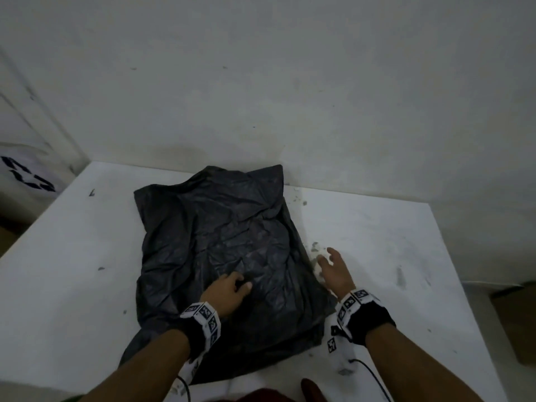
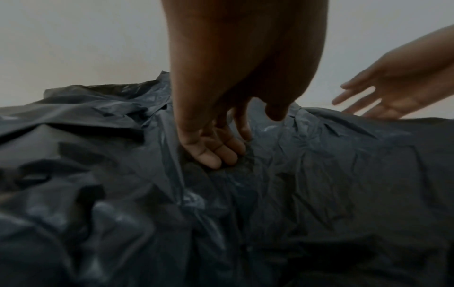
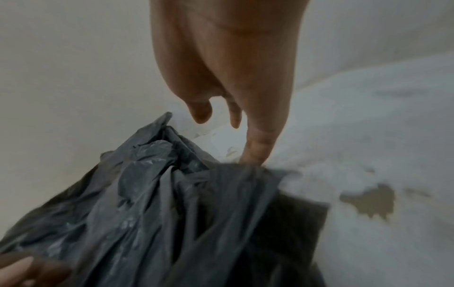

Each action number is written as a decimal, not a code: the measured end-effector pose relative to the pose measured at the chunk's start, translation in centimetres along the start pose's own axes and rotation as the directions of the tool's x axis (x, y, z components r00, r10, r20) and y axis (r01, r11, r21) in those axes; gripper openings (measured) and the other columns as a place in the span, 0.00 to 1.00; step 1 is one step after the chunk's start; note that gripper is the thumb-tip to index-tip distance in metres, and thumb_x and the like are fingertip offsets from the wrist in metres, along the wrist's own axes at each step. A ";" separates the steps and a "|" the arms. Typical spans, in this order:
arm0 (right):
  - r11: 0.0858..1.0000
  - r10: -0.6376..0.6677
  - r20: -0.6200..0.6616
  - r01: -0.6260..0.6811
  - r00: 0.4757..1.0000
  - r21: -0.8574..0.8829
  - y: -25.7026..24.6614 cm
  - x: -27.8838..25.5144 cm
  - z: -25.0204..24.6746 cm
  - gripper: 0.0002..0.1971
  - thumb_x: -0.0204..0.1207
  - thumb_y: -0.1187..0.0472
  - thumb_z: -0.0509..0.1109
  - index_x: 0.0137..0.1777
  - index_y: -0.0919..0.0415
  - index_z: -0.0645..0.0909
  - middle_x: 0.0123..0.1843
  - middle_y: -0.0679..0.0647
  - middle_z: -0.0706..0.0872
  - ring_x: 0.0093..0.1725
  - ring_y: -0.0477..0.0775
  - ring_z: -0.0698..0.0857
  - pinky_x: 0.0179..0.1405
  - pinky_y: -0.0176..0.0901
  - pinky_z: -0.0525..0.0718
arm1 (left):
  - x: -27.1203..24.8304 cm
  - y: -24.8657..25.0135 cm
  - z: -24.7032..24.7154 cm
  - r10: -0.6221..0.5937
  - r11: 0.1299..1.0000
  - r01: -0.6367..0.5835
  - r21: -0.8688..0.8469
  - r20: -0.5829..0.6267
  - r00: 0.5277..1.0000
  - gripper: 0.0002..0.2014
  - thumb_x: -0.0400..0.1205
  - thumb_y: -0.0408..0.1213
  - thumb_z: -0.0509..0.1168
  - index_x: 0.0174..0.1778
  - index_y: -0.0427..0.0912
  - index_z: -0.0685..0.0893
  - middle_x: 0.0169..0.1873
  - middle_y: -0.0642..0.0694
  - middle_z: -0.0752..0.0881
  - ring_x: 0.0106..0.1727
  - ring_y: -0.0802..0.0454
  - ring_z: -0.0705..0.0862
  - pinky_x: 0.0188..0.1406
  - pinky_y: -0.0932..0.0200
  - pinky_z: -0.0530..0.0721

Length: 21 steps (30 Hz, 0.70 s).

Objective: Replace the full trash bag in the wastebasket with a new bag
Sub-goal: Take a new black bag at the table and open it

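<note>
A crumpled black trash bag [image 1: 220,245] lies flat on the white table [image 1: 391,242], its far end near the wall. My left hand [image 1: 240,281] rests on the bag's near middle. In the left wrist view its fingers [image 2: 216,153] curl into the plastic and bunch a fold, while the thumb hovers above. My right hand [image 1: 324,256] is at the bag's right edge with straight, spread fingers. In the right wrist view, one fingertip [image 3: 253,153] touches the bag's edge [image 3: 240,170]. No wastebasket is in view.
The table stands against a white wall [image 1: 290,97] and has chipped, scuffed spots [image 1: 314,246]. A cardboard box [image 1: 516,320] sits beyond the table's right edge. A white item with black markings [image 1: 26,175] is at far left. A cable [image 1: 374,375] trails from my right wrist.
</note>
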State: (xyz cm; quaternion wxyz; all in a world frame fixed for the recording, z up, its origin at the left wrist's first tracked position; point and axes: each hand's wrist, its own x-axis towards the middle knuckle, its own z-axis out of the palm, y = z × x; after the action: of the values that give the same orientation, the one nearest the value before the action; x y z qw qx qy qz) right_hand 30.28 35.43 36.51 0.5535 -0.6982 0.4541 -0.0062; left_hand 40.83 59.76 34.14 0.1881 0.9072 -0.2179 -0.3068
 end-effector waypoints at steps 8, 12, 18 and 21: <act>0.910 0.124 0.397 -0.264 0.909 0.321 -0.4 -3.4 6.3 0.22 0.83 0.39 0.58 0.59 0.54 0.84 0.59 0.58 0.88 0.57 0.58 0.87 0.57 0.52 0.85 | -0.1 7.2 0.0 -0.030 0.727 0.125 -0.675 0.151 0.988 0.29 0.83 0.65 0.50 0.66 0.48 0.80 0.65 0.45 0.82 0.65 0.45 0.81 0.71 0.49 0.75; 0.910 0.045 0.402 -0.204 0.915 0.361 -1.2 -4.8 7.4 0.22 0.88 0.51 0.52 0.77 0.59 0.71 0.69 0.53 0.79 0.51 0.43 0.83 0.40 0.28 0.82 | 0.2 10.3 -0.3 -0.023 0.685 0.129 -0.717 0.156 0.988 0.32 0.84 0.60 0.56 0.77 0.40 0.73 0.72 0.45 0.76 0.73 0.46 0.75 0.77 0.48 0.69; 0.938 0.008 0.241 -0.091 0.970 0.334 -2.9 -4.5 5.2 0.29 0.84 0.39 0.55 0.74 0.59 0.75 0.69 0.58 0.82 0.63 0.57 0.83 0.58 0.44 0.81 | 1.0 13.4 -1.9 -0.077 0.817 0.104 -0.567 0.071 0.995 0.36 0.83 0.62 0.52 0.78 0.36 0.67 0.75 0.37 0.73 0.73 0.39 0.74 0.73 0.48 0.72; 0.947 -0.031 0.192 -0.032 0.981 0.321 -4.7 -5.3 4.0 0.30 0.82 0.35 0.53 0.67 0.57 0.81 0.56 0.54 0.85 0.54 0.51 0.84 0.48 0.38 0.83 | 0.4 14.2 -2.3 0.020 0.938 -0.078 -0.338 -0.173 0.985 0.27 0.88 0.55 0.46 0.65 0.34 0.73 0.63 0.31 0.81 0.61 0.35 0.81 0.61 0.45 0.79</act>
State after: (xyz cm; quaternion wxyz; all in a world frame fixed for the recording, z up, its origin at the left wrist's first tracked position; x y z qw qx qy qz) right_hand 32.17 41.77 41.23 0.7017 -0.5955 0.3910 -0.0120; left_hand 38.63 48.22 42.44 0.3687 0.8771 -0.1673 -0.2585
